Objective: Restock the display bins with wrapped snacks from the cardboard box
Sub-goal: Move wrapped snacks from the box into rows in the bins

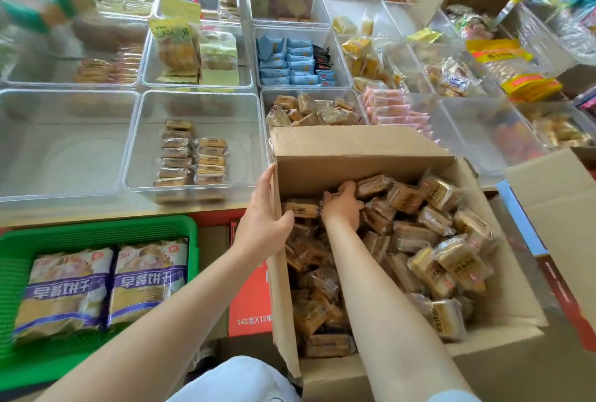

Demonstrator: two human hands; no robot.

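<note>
An open cardboard box (pixel 325 156) stands in front of me, filled with several brown wrapped snacks (pixel 435 259). My left hand (pixel 264 218) grips the box's left wall, thumb inside. My right hand (pixel 343 205) reaches into the far left corner of the box, fingers curled around wrapped snacks there. To the left of the box a clear display bin (pixel 148 131) holds two short rows of the same kind of snack (pixel 190 153). Another clear bin (pixel 316 111) behind the box holds loose brown snacks.
A bare clear bin (pixel 64 143) sits at far left. More bins behind hold blue packs (pixel 290 63), yellow and pink snacks. A green basket (pixel 96 234) with two large biscuit bags stands low left. A red carton (pixel 251 298) and another cardboard box (pixel 554 195) flank the box.
</note>
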